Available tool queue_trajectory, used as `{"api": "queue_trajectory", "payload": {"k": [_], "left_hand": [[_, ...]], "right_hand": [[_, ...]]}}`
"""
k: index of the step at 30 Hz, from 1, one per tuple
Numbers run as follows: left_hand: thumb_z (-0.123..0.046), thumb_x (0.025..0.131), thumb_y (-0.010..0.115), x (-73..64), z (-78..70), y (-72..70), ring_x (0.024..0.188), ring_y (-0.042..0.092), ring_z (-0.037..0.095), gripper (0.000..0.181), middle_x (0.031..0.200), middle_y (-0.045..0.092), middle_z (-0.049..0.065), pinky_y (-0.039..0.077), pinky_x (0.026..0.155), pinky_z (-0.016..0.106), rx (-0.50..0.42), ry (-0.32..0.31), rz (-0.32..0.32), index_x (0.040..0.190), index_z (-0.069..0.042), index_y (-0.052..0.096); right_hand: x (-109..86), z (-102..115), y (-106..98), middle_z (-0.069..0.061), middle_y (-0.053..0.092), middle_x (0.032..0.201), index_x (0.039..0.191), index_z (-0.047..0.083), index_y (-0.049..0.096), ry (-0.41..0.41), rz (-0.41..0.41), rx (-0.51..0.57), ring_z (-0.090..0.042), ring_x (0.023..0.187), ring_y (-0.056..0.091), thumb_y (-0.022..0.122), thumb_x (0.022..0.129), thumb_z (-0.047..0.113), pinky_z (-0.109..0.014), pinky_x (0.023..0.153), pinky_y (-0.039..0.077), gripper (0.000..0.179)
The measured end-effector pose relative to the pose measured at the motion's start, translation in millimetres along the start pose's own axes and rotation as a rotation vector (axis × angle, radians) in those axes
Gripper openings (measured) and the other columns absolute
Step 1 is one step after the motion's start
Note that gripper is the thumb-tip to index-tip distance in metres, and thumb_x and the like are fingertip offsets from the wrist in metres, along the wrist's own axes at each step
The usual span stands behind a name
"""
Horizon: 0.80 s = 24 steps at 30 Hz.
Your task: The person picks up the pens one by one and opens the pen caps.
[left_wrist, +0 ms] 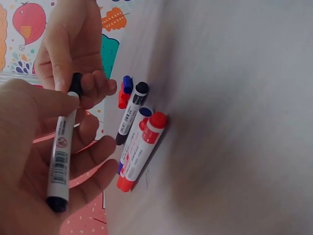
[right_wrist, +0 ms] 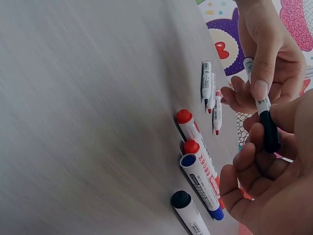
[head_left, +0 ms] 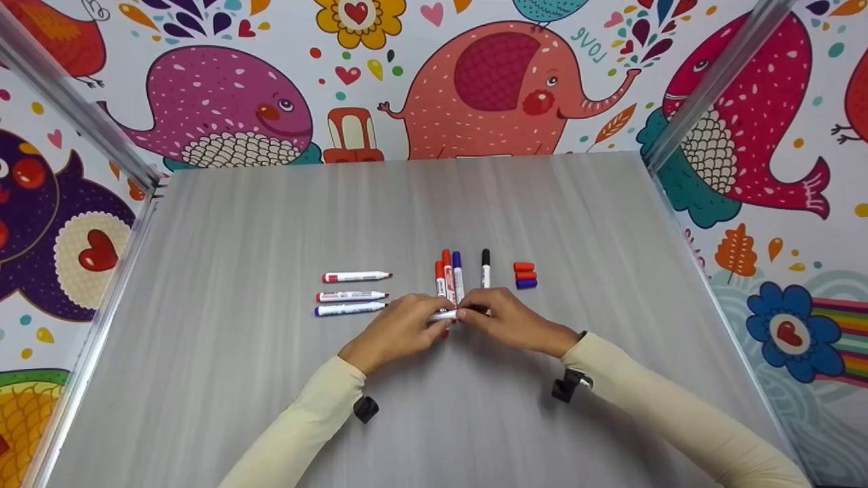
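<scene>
Over the middle of the surface (head_left: 461, 420) the hands meet on one white marker (left_wrist: 61, 152) — the left hand (head_left: 405, 322) gripping its barrel, the right hand (head_left: 505, 322) pinching its black cap (right_wrist: 269, 132). Three uncapped markers (head_left: 350, 296) lie left, three loose caps (head_left: 525, 276) (two red, one blue) right, and four capped markers (head_left: 458, 274) show on the hands' far side.

The left sleeve (head_left: 302, 420) and right sleeve (head_left: 678, 407) were cream, long, close-fitting and lightly creased. A small black block (head_left: 366, 409) hung by one cuff, a second block (head_left: 564, 390) by the other. Left hand (head_left: 403, 325) and right hand (head_left: 508, 318) were bare.
</scene>
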State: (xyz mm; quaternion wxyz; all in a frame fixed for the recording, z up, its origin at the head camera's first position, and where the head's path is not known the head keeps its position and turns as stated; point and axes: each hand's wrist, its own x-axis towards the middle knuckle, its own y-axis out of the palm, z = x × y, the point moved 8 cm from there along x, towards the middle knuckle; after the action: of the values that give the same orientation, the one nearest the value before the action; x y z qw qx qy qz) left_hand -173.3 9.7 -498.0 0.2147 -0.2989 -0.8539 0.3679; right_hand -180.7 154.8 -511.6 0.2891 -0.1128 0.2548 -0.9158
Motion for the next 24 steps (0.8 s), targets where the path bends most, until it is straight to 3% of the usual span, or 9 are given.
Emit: {"api": "queue_trajectory", "payload": {"k": [6,13,24], "left_hand": [[-0.014,0.103,0.080,-0.2,-0.6,1.2,0.087,0.069,0.016,0.015,0.103,0.080,0.004,0.060,0.079,0.040,0.044,0.016,-0.010,0.116,-0.008,0.081],[-0.013,0.104,0.078,0.1,-1.6,-1.0,0.082,0.067,0.013,0.013,0.097,0.080,0.000,0.060,0.077,0.037,0.009,0.034,-0.010,0.115,-0.009,0.082],[-0.005,0.099,0.075,2.5,-4.5,-8.3,0.074,0.064,0.009,0.020,0.083,0.080,-0.001,0.054,0.070,0.033,-0.039,0.068,-0.029,0.115,-0.010,0.086]], "right_hand": [[0.2,2.3,0.7,-0.012,0.075,0.095,0.106,0.006,0.081,-0.025,0.001,-0.011,-0.012,0.085,0.060,0.069,0.109,0.012,-0.026,0.078,0.049,0.014],[-0.5,1.9,0.1,-0.013,0.073,0.094,0.106,0.007,0.082,-0.019,0.002,0.012,-0.013,0.085,0.059,0.069,0.110,0.013,-0.026,0.078,0.047,0.014],[-4.7,4.1,-0.2,-0.013,0.078,0.100,0.115,0.007,0.085,-0.120,-0.036,0.035,-0.011,0.088,0.060,0.071,0.108,0.012,-0.027,0.084,0.052,0.016]]}}
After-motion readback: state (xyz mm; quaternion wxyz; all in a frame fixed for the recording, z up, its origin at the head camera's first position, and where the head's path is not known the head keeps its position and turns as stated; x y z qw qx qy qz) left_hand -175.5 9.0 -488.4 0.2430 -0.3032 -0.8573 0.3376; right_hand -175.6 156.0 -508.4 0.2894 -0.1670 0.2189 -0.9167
